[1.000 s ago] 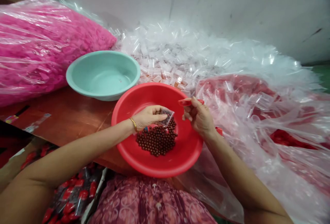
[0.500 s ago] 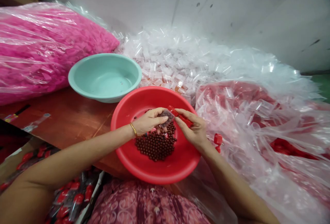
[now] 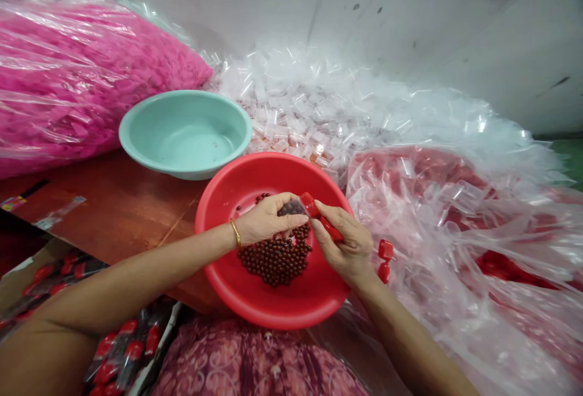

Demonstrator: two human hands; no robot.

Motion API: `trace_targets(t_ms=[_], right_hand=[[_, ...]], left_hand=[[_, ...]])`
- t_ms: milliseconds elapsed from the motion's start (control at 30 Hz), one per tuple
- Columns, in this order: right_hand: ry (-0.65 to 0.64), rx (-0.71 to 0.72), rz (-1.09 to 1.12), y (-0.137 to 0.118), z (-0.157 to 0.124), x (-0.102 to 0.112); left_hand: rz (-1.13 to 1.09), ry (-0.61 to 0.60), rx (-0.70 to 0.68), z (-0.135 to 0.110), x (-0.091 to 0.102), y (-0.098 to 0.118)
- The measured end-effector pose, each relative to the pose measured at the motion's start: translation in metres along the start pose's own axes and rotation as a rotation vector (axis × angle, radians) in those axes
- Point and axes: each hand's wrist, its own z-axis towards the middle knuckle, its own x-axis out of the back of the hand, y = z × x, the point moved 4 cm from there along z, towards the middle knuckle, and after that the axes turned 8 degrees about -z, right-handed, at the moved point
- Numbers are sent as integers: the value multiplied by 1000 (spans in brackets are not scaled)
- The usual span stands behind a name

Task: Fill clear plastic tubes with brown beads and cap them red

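Over a red basin point(image 3: 273, 312), my left hand point(image 3: 259, 223) is closed around a small clear plastic container point(image 3: 291, 207) packed with dark balls. Its thumb lies along the container near the mouth. My right hand point(image 3: 350, 243) pinches a red cap point(image 3: 310, 203) at the container's mouth; whether it is fully seated cannot be made out. More red plastic point(image 3: 331, 228) shows under the right fingers, apparently another cap. Below both hands, a heap of shiny dark brown balls point(image 3: 276, 263) lies in the basin.
A pale green basin point(image 3: 184, 168) stands behind left, beside a bag of pink pieces point(image 3: 91, 80). Clear containers point(image 3: 314, 104) are piled along the wall. Two red caps point(image 3: 385, 250) lie right, on plastic bags point(image 3: 432, 262). Filled, red-capped containers point(image 3: 132, 350) sit in a box at lower left.
My left thumb has slid forward along the container toward its mouth. The red cap has turned slightly against the container's end. The camera view has shifted a little.
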Motion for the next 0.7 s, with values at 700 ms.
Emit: trace_targets(t_ms=[700], right_hand=[[-110,94,77,-4,-2,-1]], left_hand=[[857,162,-194,0,2,2]])
